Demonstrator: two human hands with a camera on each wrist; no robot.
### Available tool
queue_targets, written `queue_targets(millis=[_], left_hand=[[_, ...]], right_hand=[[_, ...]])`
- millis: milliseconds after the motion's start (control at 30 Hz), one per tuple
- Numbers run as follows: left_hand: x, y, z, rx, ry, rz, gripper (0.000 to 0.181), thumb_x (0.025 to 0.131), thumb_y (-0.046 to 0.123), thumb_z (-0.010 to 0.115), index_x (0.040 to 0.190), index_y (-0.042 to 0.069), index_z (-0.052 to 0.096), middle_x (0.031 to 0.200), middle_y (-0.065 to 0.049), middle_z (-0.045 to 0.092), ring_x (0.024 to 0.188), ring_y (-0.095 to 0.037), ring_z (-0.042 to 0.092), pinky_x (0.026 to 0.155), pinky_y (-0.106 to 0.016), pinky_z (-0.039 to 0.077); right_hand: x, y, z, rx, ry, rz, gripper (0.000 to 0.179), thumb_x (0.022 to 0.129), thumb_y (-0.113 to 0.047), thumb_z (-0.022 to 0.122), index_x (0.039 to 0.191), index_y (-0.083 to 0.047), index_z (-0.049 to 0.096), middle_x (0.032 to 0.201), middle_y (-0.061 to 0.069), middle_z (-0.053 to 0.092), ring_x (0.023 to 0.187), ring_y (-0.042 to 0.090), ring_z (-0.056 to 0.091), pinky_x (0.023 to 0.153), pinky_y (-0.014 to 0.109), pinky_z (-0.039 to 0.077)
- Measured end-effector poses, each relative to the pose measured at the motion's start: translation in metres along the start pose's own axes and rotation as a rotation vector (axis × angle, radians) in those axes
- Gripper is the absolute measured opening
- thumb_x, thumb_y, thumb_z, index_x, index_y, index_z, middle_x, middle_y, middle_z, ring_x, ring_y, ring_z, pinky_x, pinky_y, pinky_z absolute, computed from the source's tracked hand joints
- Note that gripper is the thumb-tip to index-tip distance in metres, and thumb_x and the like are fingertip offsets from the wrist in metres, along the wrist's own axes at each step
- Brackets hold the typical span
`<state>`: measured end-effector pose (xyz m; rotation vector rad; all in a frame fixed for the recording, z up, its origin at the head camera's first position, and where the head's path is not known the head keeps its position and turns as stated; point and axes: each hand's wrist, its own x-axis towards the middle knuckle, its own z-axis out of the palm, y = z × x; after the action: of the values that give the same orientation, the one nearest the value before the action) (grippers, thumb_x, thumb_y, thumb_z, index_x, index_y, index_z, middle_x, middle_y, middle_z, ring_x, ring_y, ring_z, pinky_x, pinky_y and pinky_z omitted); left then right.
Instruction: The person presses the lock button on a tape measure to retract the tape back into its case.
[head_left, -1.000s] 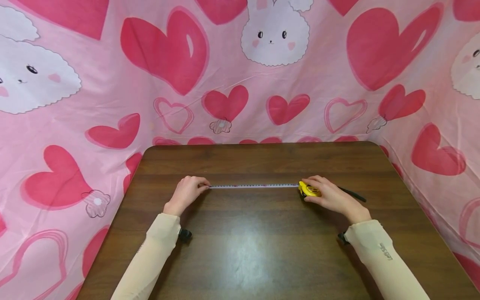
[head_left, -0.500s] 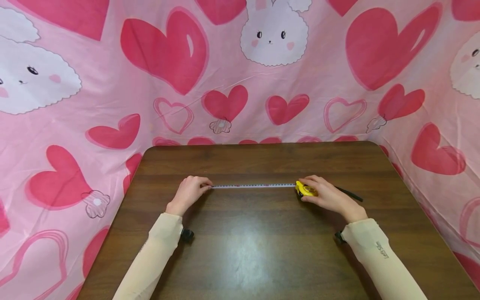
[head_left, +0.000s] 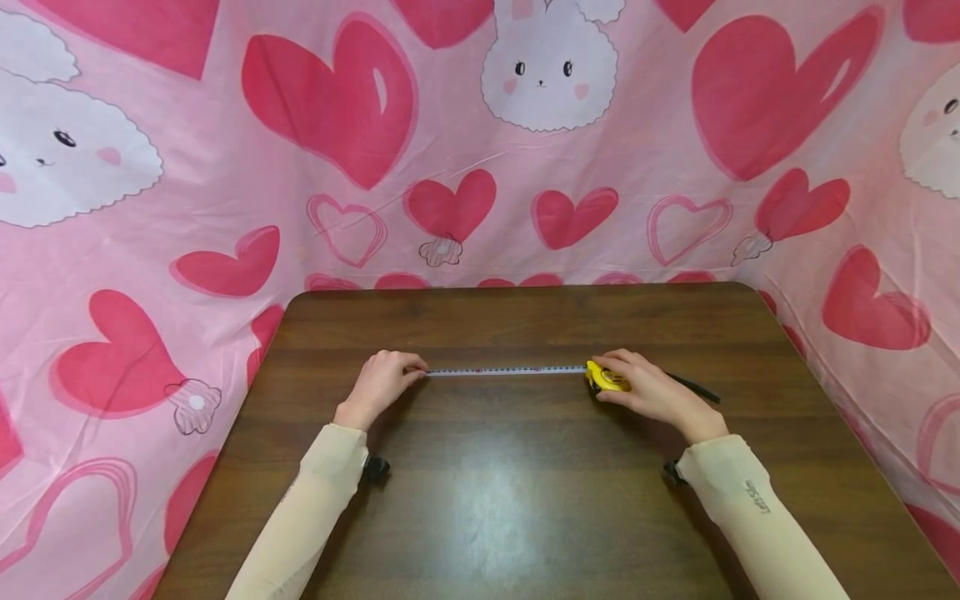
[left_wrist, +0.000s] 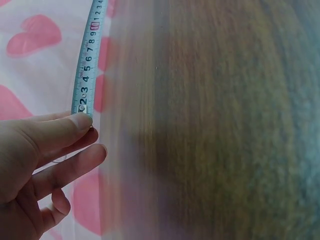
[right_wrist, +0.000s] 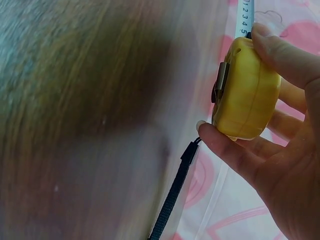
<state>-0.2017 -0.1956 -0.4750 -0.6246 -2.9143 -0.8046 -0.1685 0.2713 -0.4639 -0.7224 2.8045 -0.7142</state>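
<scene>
A yellow tape measure [head_left: 607,377] is gripped by my right hand [head_left: 652,392], its metal belt clip facing the table side in the right wrist view. From its mouth a white blade [head_left: 510,370] with black and red numbers runs straight across to the left. My left hand [head_left: 380,386] pinches the blade's end between thumb and fingertips; the left wrist view shows the blade [left_wrist: 88,65] leaving the thumb near the low numbers. A black wrist strap [right_wrist: 175,191] hangs from the case of the tape measure [right_wrist: 247,90].
The brown wooden table [head_left: 480,500] spreads beneath both hands, its far edge against a pink curtain [head_left: 450,108] printed with hearts and rabbits. Cream sleeves cover both forearms, and a small black camera [head_left: 377,468] sits at the left wrist.
The right hand has moved left with the tape measure, and the left hand slightly right. The visible stretch of blade between them has become shorter.
</scene>
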Motion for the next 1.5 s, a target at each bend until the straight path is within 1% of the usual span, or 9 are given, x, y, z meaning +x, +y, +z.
queue_targets(millis=[133,233,500,733,967,1133,1400,1500], left_hand=[[0.001,0.001,0.001,-0.004,-0.002,0.004,0.011,0.090,0.012,0.083,0.101,0.013,0.083,0.098,-0.003,0.080,0.084,-0.021,0.071,0.084,-0.046,0.059],[0.001,0.002,0.001,-0.006,0.001,0.008,0.011,0.090,0.012,0.083,0.100,0.013,0.083,0.098,-0.003,0.079,0.084,-0.021,0.071,0.084,-0.046,0.059],[0.001,0.006,0.002,0.001,-0.010,0.010,0.011,0.090,0.011,0.082,0.101,0.013,0.083,0.099,-0.003,0.079,0.087,-0.021,0.071,0.086,-0.046,0.059],[0.003,0.007,0.001,-0.008,-0.017,0.006,0.011,0.090,0.011,0.082,0.101,0.013,0.083,0.098,-0.003,0.079,0.084,-0.020,0.070,0.085,-0.045,0.059],[0.005,0.010,0.000,-0.022,-0.027,0.004,0.011,0.091,0.013,0.081,0.102,0.014,0.083,0.099,-0.003,0.079,0.085,-0.020,0.070,0.084,-0.045,0.059],[0.006,0.012,0.002,-0.020,-0.031,0.004,0.012,0.091,0.013,0.081,0.102,0.014,0.083,0.100,-0.003,0.079,0.087,-0.021,0.071,0.085,-0.045,0.059],[0.009,0.015,0.004,-0.014,-0.028,0.017,0.011,0.090,0.013,0.082,0.101,0.014,0.083,0.098,-0.002,0.079,0.083,-0.019,0.070,0.082,-0.044,0.059],[0.010,0.016,0.005,-0.016,-0.028,0.020,0.010,0.090,0.013,0.082,0.100,0.014,0.083,0.097,-0.001,0.079,0.083,-0.019,0.070,0.083,-0.043,0.059]], right_hand=[[0.001,-0.002,0.000,0.008,-0.009,0.009,0.067,0.096,-0.033,0.077,0.151,-0.004,0.053,0.143,0.022,0.054,0.124,0.038,0.055,0.106,0.063,0.046],[0.002,-0.003,0.001,0.001,-0.006,0.001,0.066,0.096,-0.034,0.077,0.150,-0.003,0.053,0.143,0.023,0.054,0.124,0.039,0.055,0.106,0.063,0.046],[0.005,-0.008,0.002,0.000,-0.003,0.003,0.066,0.095,-0.032,0.077,0.150,-0.004,0.053,0.143,0.023,0.054,0.123,0.038,0.055,0.105,0.062,0.047],[0.007,-0.010,0.001,0.038,-0.025,0.038,0.068,0.095,-0.034,0.077,0.152,-0.007,0.052,0.146,0.020,0.053,0.126,0.037,0.054,0.107,0.061,0.046],[0.010,-0.011,0.003,0.023,-0.023,0.022,0.067,0.095,-0.035,0.077,0.151,-0.006,0.053,0.144,0.020,0.054,0.124,0.036,0.055,0.107,0.061,0.047],[0.012,-0.012,0.005,0.029,-0.026,0.028,0.068,0.095,-0.035,0.077,0.151,-0.007,0.053,0.144,0.020,0.054,0.124,0.036,0.055,0.107,0.061,0.047],[0.014,-0.015,0.008,0.018,-0.018,0.008,0.068,0.095,-0.035,0.078,0.151,-0.006,0.054,0.144,0.020,0.055,0.124,0.036,0.055,0.106,0.061,0.047],[0.015,-0.016,0.008,0.018,-0.013,0.003,0.067,0.094,-0.034,0.078,0.150,-0.006,0.054,0.143,0.020,0.055,0.124,0.036,0.056,0.106,0.060,0.048]])
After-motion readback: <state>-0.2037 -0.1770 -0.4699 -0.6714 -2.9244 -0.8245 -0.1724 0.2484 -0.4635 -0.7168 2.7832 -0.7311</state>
